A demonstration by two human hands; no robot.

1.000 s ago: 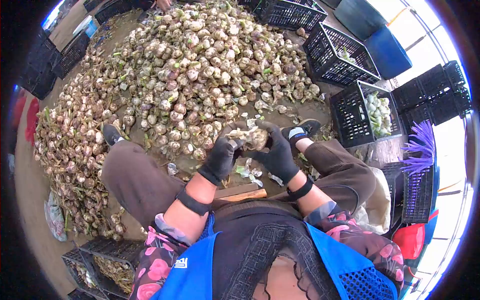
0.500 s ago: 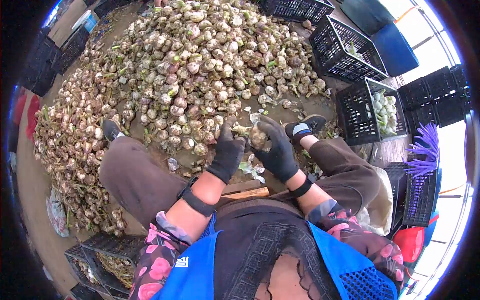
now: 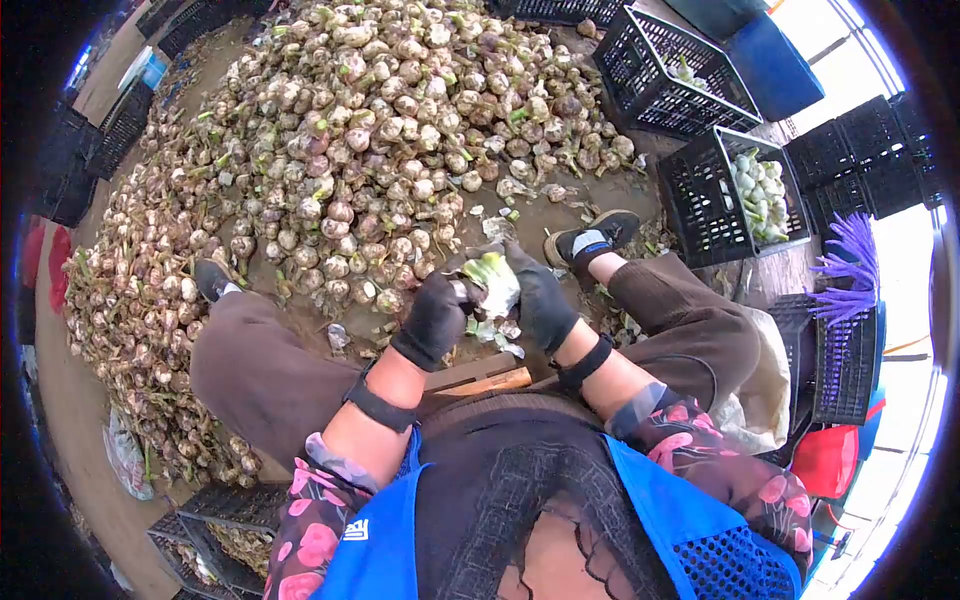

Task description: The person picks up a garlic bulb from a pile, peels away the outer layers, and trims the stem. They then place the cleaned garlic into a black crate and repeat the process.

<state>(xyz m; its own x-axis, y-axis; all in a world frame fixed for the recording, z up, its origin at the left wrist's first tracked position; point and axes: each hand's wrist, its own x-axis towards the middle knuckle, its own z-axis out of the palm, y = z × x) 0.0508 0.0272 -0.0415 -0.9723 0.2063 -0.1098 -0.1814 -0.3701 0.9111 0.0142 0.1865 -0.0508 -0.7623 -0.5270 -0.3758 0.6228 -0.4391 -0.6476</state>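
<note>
Between my gloved hands is a garlic bulb [image 3: 500, 284], its clean white side and pale green stem end facing up. My right hand [image 3: 541, 303] is closed around the bulb's right side. At the bulb's left side, my left hand [image 3: 432, 320] has its fingers curled in and pinches the brownish outer skin [image 3: 474, 292]. A small pale patch shows by the left thumb; I cannot make out what it is. Both hands wear dark gloves. Below them, loose white peelings [image 3: 497, 335] lie on the ground between my legs.
A large heap of unpeeled garlic [image 3: 350, 150] spreads ahead and to the left. At the right, a black crate [image 3: 695, 200] holds cleaned white bulbs, with another black crate [image 3: 640, 80] behind it. A purple bristly bundle [image 3: 848, 270] and a red container [image 3: 826, 462] are farther right.
The bulb has turned from its dirty side to a white, cleaned side with the green stem end showing. My left hand has moved slightly down and left. The view has shifted a little.
</note>
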